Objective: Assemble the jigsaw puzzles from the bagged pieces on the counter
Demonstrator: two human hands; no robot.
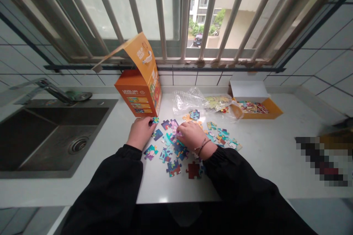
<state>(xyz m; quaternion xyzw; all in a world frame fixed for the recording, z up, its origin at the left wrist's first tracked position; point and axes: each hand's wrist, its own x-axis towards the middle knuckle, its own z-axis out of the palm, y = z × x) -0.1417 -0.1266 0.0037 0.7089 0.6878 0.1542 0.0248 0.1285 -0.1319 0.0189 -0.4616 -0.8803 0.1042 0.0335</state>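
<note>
Sink (41,143): set into the countertop (261,136) at the left; a piece pushed that way by a sleeve might be lost in it.
Orange box (132,93): stood upright at far left, lid raised; it could be knocked if the left hand (140,132), placed just in front, were lifted carelessly.
Left hand: fingers curled nearly closed, with a green-and-yellow piece (156,120) met at the fingertips; whether it is gripped or only touched cannot be told. If weakly pinched, it could be dropped.
Loose puzzle pieces (180,151): spread between and around the hands, some overlapped; similar colours could cause one to be mistaken for another.
Right hand (190,136): fingers bent down and partly closed over the pile; what is held, if anything, cannot be told. Neighbouring pieces could be dragged by the bracelets (202,145) on its wrist.
Dark red piece (193,170): laid at the near side of the pile; it could be brushed aside by the right sleeve.
Clear plastic bag (189,99): crumpled at far middle; pieces could be hidden beneath it if shoved.
Yellow box (271,110): left open at far right, filled with pieces; sets could be mixed if it were tipped.
</note>
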